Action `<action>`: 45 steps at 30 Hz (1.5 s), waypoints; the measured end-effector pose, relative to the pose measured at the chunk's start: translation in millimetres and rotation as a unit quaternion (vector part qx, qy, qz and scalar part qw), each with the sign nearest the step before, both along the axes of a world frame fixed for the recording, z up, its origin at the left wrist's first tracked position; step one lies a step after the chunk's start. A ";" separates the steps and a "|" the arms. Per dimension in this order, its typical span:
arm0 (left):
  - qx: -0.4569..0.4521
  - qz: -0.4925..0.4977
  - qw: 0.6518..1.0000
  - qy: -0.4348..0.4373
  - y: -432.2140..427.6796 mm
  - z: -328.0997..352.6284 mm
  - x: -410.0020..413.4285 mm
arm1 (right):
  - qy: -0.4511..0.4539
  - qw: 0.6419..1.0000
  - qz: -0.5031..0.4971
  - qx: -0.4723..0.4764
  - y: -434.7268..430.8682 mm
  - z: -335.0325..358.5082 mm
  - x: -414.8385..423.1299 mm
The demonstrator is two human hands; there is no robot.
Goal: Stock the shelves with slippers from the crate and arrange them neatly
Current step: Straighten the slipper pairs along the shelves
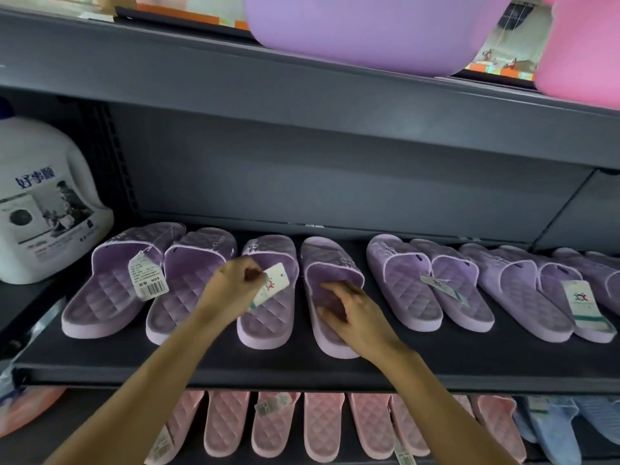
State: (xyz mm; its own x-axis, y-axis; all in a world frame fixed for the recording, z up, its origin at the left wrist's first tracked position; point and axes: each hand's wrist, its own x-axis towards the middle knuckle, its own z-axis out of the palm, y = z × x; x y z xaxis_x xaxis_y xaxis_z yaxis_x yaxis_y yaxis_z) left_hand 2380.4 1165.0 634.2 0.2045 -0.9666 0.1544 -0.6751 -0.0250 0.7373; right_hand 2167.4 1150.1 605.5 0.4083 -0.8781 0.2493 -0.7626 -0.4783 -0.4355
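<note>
Open room above the purple slippers (268, 290); white jug (47, 203) blocks the shelf's (302, 370) left end.

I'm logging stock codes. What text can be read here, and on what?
"好事顺": jug
"N05": barcode tag on the leftmost slipper
Too blurred to read: held tag, pinched by the left hand
Too small to read: other tags, strap logos
</note>
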 end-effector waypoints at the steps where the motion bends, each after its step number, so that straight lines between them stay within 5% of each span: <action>1: -0.005 0.007 1.000 -0.025 0.2 -1.6 4.2 | -0.005 1.000 0.000 -0.001 0.1 -0.1 -1.3; 10: -0.094 -0.022 0.983 -0.156 17.1 -30.7 -15.8 | -0.085 0.994 -0.057 -0.048 1.6 -3.4 -14.6; 19: -0.061 -0.004 0.991 -0.116 12.5 -42.3 -30.4 | 0.023 0.999 -0.030 0.015 5.9 -14.4 -8.7; 45: -0.058 -0.060 0.985 -0.148 -15.3 -42.6 -42.0 | 0.040 0.998 -0.043 -0.004 -24.1 -7.8 -9.5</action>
